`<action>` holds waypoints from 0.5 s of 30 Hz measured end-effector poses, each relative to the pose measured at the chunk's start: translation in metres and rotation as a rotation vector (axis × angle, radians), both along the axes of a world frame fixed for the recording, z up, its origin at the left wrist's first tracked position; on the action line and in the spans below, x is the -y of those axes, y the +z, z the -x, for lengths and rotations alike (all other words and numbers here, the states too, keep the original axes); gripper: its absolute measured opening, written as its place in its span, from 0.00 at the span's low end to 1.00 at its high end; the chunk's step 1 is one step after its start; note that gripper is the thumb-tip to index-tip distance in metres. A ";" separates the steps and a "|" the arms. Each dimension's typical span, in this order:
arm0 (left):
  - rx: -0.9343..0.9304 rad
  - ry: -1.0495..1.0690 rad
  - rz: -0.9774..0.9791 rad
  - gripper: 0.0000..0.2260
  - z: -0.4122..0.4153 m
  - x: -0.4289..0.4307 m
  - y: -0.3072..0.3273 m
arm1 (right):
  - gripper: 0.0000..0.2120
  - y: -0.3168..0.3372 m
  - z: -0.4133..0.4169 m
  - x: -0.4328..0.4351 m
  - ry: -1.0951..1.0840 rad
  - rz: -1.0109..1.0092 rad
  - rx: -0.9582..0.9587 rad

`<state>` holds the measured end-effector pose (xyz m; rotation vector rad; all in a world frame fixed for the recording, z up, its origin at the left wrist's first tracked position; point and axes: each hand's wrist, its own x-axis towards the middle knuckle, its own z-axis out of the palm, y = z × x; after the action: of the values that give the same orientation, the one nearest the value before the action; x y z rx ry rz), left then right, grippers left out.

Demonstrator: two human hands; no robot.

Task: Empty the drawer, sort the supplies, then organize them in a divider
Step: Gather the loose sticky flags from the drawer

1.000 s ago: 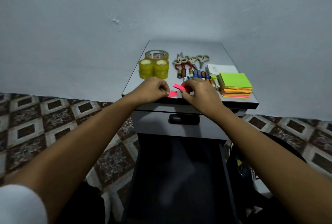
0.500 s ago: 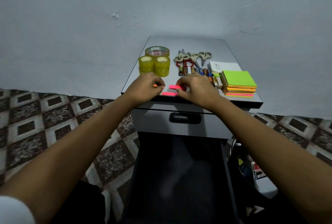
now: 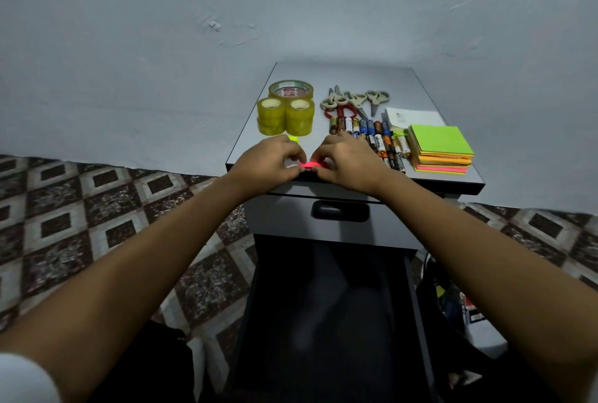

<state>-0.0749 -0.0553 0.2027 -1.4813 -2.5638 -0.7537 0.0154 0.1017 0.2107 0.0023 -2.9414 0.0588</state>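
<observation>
Pink, thin paper strips [image 3: 310, 164] sit pinched between my left hand [image 3: 270, 163] and right hand [image 3: 346, 160], fingertips closed on them at the front edge of the smooth grey surface [image 3: 446, 176]. Behind lie glossy yellow tape rolls [image 3: 286, 113], scissors [image 3: 354, 100], a row of cylindrical batteries [image 3: 369, 132] and a square stack of sticky notes [image 3: 441, 148]. Below, the dark drawer [image 3: 326, 321] stands pulled out.

pink strip [image 3: 309, 164] mostly hidden by fingers, battery labels unreadable
</observation>
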 end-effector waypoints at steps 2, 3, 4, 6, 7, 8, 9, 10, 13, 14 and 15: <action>-0.021 0.003 0.024 0.08 0.001 -0.002 0.001 | 0.18 0.001 -0.002 -0.001 -0.002 0.005 -0.015; -0.031 0.004 0.033 0.08 0.001 -0.003 0.002 | 0.18 0.001 -0.004 -0.001 -0.004 0.014 -0.028; -0.040 0.003 0.039 0.08 0.001 -0.003 0.002 | 0.17 0.000 -0.005 -0.002 -0.005 0.017 -0.036; -0.052 -0.002 0.042 0.08 0.001 -0.004 0.003 | 0.15 -0.001 -0.008 -0.004 -0.007 -0.014 -0.034; -0.054 -0.007 0.044 0.08 0.001 -0.005 0.004 | 0.15 -0.001 -0.008 -0.005 -0.011 -0.032 -0.030; -0.057 -0.015 0.050 0.08 0.002 -0.006 0.006 | 0.14 0.000 -0.008 -0.006 -0.015 -0.046 -0.030; -0.064 -0.023 0.062 0.08 0.003 -0.008 0.007 | 0.14 0.001 -0.008 -0.006 -0.018 -0.059 -0.032; -0.074 -0.030 0.077 0.08 0.004 -0.009 0.009 | 0.14 0.002 -0.007 -0.007 -0.019 -0.072 -0.036; -0.109 -0.048 0.127 0.08 0.009 -0.015 0.014 | 0.14 0.004 -0.003 -0.008 -0.029 -0.102 -0.044; -0.123 -0.047 0.136 0.08 0.011 -0.017 0.014 | 0.14 0.004 -0.001 -0.008 -0.035 -0.107 -0.046; -0.140 -0.041 0.144 0.08 0.013 -0.019 0.015 | 0.14 0.004 0.001 -0.009 -0.041 -0.110 -0.047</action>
<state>-0.0875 -0.0362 0.2176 -1.5702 -2.5366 -0.4595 0.0148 0.1103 0.2148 -0.0399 -2.8924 -0.1072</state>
